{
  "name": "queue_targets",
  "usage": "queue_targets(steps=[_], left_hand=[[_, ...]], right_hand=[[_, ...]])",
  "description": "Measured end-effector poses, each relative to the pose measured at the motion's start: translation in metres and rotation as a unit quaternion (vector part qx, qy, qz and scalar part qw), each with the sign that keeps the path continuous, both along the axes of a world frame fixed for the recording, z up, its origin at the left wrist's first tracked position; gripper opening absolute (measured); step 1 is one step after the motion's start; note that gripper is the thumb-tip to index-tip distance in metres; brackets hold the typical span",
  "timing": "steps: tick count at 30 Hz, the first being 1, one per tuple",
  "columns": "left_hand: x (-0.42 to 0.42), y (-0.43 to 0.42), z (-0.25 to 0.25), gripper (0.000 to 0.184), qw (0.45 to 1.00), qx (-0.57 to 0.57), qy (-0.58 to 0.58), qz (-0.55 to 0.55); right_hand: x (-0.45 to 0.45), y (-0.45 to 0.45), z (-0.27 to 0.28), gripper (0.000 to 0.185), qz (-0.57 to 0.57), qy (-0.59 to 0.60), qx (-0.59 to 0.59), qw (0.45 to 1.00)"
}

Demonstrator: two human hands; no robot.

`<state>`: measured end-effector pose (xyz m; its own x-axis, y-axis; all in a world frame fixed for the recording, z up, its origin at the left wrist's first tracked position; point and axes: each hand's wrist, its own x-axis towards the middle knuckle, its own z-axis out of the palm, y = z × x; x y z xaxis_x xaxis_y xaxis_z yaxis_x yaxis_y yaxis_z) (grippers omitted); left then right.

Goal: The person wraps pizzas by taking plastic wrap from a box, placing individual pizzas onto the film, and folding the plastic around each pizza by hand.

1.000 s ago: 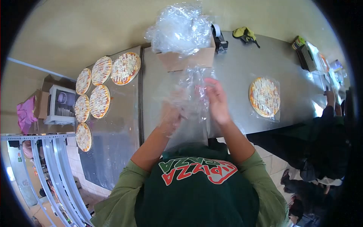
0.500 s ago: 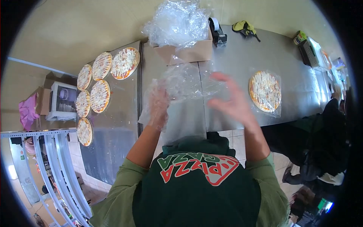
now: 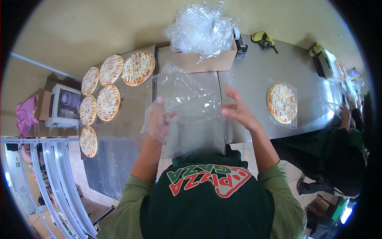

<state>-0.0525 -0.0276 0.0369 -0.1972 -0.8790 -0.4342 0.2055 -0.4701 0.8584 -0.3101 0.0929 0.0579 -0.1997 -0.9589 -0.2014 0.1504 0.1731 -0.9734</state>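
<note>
A clear plastic bag (image 3: 189, 93) is spread in front of me above the steel table. My left hand (image 3: 158, 121) grips its left side, and see-through film covers that hand down to the wrist. Just off the bag's right edge, my right hand (image 3: 238, 110) is bare, thumb and fingers apart, holding nothing. Farther right lies a pizza (image 3: 282, 103) topped with white shreds, inside a clear wrapper. Several unwrapped pizzas (image 3: 108, 102) are grouped on the left part of the table.
A cardboard box (image 3: 207, 61) heaped with crumpled clear bags (image 3: 201, 30) stands at the back, beside a tape dispenser (image 3: 241, 48). A yellow-and-black item (image 3: 263, 40) lies near the wall. Another person (image 3: 330, 155) stands at the right; metal shelving (image 3: 59, 179) is lower left.
The bag has spread out more widely and flatter between my hands. My right hand has slowed and its fingers stay apart. The view has shifted slightly.
</note>
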Motion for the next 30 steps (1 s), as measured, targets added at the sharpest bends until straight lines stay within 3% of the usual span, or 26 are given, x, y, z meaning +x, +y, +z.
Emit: queue_targets(steps=[3, 6, 8, 9, 11, 13, 15, 16, 18, 20, 22, 25, 28, 30], left_hand=[[-0.025, 0.015, 0.006, 0.037, 0.985, 0.112, 0.063, -0.119], [-0.058, 0.013, -0.006, 0.043, 0.962, 0.059, -0.001, -0.267], [-0.065, -0.013, -0.008, 0.047, 0.921, -0.19, -0.156, -0.303], [-0.07, -0.027, -0.006, 0.05, 0.87, -0.309, -0.228, -0.31], [-0.09, -0.038, 0.062, 0.061, 0.758, -0.479, -0.363, -0.253], [-0.113, -0.066, 0.081, 0.068, 0.555, -0.702, -0.391, -0.217], [-0.14, -0.082, 0.099, 0.067, 0.414, -0.753, -0.448, -0.245], [-0.153, -0.089, 0.104, 0.066, 0.339, -0.771, -0.474, -0.256], [-0.18, -0.117, 0.079, 0.061, 0.28, -0.779, -0.499, -0.255], [-0.199, -0.138, 0.042, 0.053, 0.322, -0.729, -0.516, -0.313], [-0.215, -0.15, 0.019, 0.043, 0.453, -0.6, -0.509, -0.419], [-0.213, -0.154, 0.011, 0.033, 0.427, -0.594, -0.541, -0.415], [-0.185, -0.168, 0.014, 0.032, 0.507, -0.658, -0.451, -0.327], [-0.169, -0.163, 0.043, 0.033, 0.543, -0.593, -0.506, -0.313]], right_hand=[[0.034, -0.003, -0.008, 0.045, 0.049, 0.183, -0.094, 0.977], [0.043, -0.008, -0.025, 0.042, 0.12, 0.372, -0.197, 0.899], [0.02, -0.004, -0.015, 0.035, 0.084, 0.21, -0.001, 0.974], [0.005, 0.002, -0.01, 0.031, 0.062, 0.12, 0.097, 0.986], [-0.032, 0.013, -0.027, 0.021, -0.116, 0.092, -0.024, 0.989], [-0.073, 0.013, -0.028, 0.02, -0.286, -0.06, -0.072, 0.954], [-0.105, 0.006, -0.017, 0.023, -0.446, -0.221, -0.087, 0.863], [-0.115, 0.004, -0.011, 0.023, -0.449, -0.229, -0.109, 0.857], [-0.131, -0.002, -0.001, 0.024, -0.453, -0.247, -0.153, 0.843], [-0.134, -0.012, 0.004, 0.03, -0.442, -0.268, -0.187, 0.836], [-0.133, -0.023, -0.001, 0.035, -0.429, -0.302, -0.208, 0.826], [-0.133, -0.041, -0.043, 0.038, -0.411, -0.354, -0.219, 0.812], [-0.126, -0.059, -0.093, 0.037, -0.388, -0.363, -0.199, 0.824], [-0.116, -0.072, -0.121, 0.035, -0.353, -0.354, -0.156, 0.852]])
